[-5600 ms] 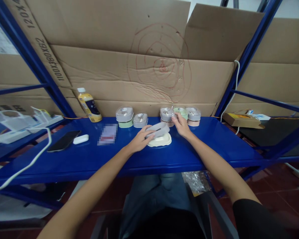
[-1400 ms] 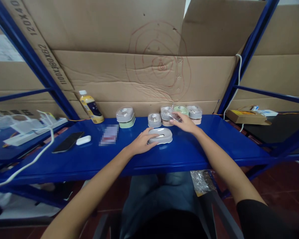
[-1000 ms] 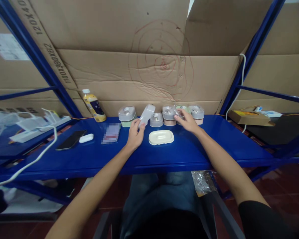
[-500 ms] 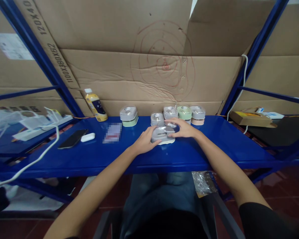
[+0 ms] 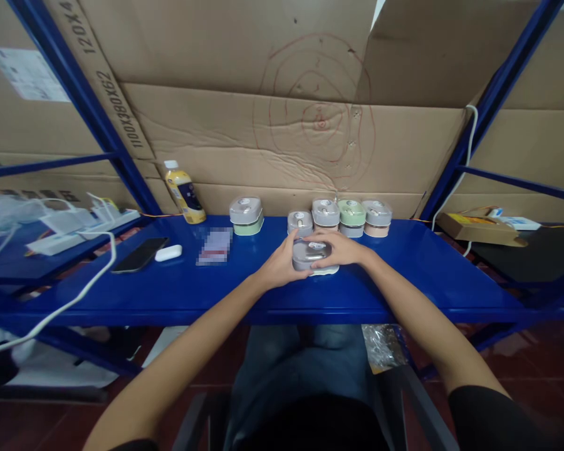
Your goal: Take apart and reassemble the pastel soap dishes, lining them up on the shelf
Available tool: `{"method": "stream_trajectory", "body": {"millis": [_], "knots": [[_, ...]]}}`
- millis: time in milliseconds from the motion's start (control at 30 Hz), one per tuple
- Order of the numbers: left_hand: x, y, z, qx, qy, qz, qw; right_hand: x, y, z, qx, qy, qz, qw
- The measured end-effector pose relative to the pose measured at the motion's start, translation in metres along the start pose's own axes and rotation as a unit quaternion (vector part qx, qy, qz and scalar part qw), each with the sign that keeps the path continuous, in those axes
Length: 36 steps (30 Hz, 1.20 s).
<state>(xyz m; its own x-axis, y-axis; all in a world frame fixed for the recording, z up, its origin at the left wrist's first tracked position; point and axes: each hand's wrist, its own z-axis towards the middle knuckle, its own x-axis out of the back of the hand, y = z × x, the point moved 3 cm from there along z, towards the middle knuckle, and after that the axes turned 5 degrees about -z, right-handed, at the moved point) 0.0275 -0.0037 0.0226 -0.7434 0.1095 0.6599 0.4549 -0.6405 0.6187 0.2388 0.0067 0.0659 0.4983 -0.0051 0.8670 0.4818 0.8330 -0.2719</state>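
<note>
- Left hand (image 5: pixel 281 266) and right hand (image 5: pixel 342 248) have closed in, and we see both clamped on the grey lid (image 5: pixel 311 255)
- It sits on the cream dish (image 5: pixel 328 270), on the blue table (image 5: pixel 418 282)
- We judge that a crooked seat could slip it, or an elbow-out shift could knock the nearby pot (image 5: pixel 300 223)

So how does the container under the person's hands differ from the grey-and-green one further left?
The grey-lidded, cream-based container sits forward, between the left hand and right hand; the grey-lidded, pale green-based container stands further back, untouched. Their bases differ, cream against green. Both share a grey lid with a small central fitting.
</note>
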Motion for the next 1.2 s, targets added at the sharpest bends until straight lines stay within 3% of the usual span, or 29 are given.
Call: {"method": "stream_trajectory", "body": {"millis": [333,567,733,833,933,1067,1200], "knots": [[0.001,0.010,-0.004,-0.035,-0.035,0.056,0.997,-0.005,0.004,-0.003,-0.011,-0.029,0.026,0.999],[0.019,0.015,-0.025,-0.055,-0.062,0.066,0.994,-0.015,0.001,-0.004,-0.061,0.004,0.012,0.998],[0.039,0.019,-0.070,-0.007,0.024,0.209,0.977,-0.020,-0.004,-0.001,-0.079,0.074,-0.035,0.994],[0.046,0.026,-0.077,0.012,0.045,0.310,0.950,-0.020,-0.006,0.000,-0.089,0.099,-0.046,0.990],[0.049,0.026,-0.057,0.046,0.040,0.369,0.928,-0.017,-0.005,-0.002,-0.100,0.108,-0.042,0.988],[0.050,0.007,-0.009,0.087,0.029,0.418,0.904,-0.014,-0.001,-0.003,-0.111,0.110,-0.045,0.987],[0.054,-0.023,0.035,0.098,0.034,0.370,0.923,-0.015,-0.001,-0.003,-0.115,0.096,-0.040,0.988]]}}
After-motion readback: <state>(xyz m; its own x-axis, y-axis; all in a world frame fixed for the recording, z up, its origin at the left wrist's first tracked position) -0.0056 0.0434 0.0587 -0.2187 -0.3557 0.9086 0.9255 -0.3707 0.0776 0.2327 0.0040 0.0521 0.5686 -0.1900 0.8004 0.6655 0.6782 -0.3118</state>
